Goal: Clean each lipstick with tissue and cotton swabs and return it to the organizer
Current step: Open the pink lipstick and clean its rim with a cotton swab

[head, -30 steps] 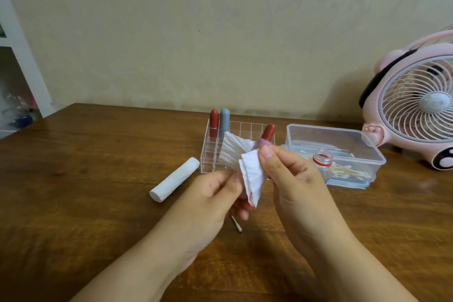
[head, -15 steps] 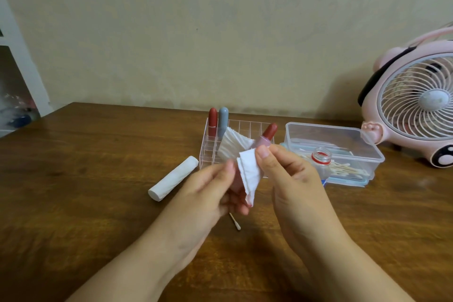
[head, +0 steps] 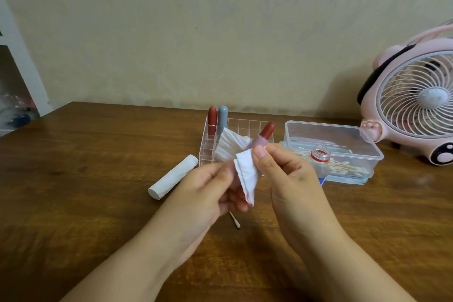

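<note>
My right hand (head: 286, 174) pinches a red-capped lipstick (head: 263, 136) together with a folded white tissue (head: 245, 179) that hangs down, stained red at its lower tip. My left hand (head: 208, 189) holds the lower end of the lipstick under the tissue, fingers curled around it. Behind them stands a clear organizer (head: 208, 152) with a red lipstick (head: 212, 119) and a grey-blue lipstick (head: 222, 119) in its back-left slots. A used cotton swab (head: 234, 220) lies on the table below my hands.
A rolled white tissue (head: 172, 176) lies left of the organizer. A clear plastic box (head: 367, 152) of cotton swabs and a small open bottle (head: 320, 158) sit to the right. A pink fan (head: 414, 110) stands far right. The wooden table (head: 85, 179) meets the wall behind.
Both hands and the tissue-wrapped lipstick stay in nearly the same place; my left fingers shifted slightly along the tissue and lipstick.
</note>
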Tool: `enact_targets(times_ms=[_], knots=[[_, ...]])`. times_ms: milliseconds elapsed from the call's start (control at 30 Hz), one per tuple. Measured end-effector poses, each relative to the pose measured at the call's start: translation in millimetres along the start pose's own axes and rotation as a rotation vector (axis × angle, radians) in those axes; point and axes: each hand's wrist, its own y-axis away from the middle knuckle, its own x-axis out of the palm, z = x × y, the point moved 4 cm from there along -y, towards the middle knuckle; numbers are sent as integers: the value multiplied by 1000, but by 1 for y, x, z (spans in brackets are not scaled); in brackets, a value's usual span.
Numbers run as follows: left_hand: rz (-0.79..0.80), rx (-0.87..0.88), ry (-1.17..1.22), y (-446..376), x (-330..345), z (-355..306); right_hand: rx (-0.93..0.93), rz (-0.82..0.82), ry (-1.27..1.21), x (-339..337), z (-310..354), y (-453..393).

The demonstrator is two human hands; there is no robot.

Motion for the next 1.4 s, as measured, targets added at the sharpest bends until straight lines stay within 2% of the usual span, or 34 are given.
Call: enact_targets(times_ms=[200, 267, 367, 433, 600, 700, 800, 867, 933, 1000, 1067, 1167, 1267, 1400], knots=[[-182, 237, -222, 0, -9, -8, -17, -15, 74, 3, -6, 0], [-168, 194, -191, 0, -8, -6, 0, -13, 36, 2, -5, 0], [-43, 14, -6, -1, -1, -1, 15, 8, -1, 0, -3, 0], [11, 11, -9, -1, 0, -1, -3, 25, 16, 0, -3, -1], [-106, 239, -284, -1, -9, -6, 0, 9, 76, 3, -2, 1], [-248, 414, -581, 6, -10, -12, 38, -3, 41, 6, -5, 3], [-404, 710, -990, 12, -7, -19, 70, -21, -70, 13, -12, 6], [-430, 794, -1091, 15, -2, -21, 86, -11, -160, 17, -13, 6], [-379, 668, -932, 13, -3, -20, 83, -5, -162, 16, -12, 6], [-256, 392, -597, 5, -7, -12, 71, -6, -103, 12, -8, 5], [-120, 187, -336, -2, -8, -3, 57, -4, -53, 8, -7, 4], [-32, 58, -102, -4, -5, 1, 60, -11, -32, 4, -6, 2], [-55, 140, -208, -4, -6, -2, 62, -19, -18, 2, -8, 1], [-183, 358, -564, 3, -10, -11, 44, -47, -31, 8, -11, 3]])
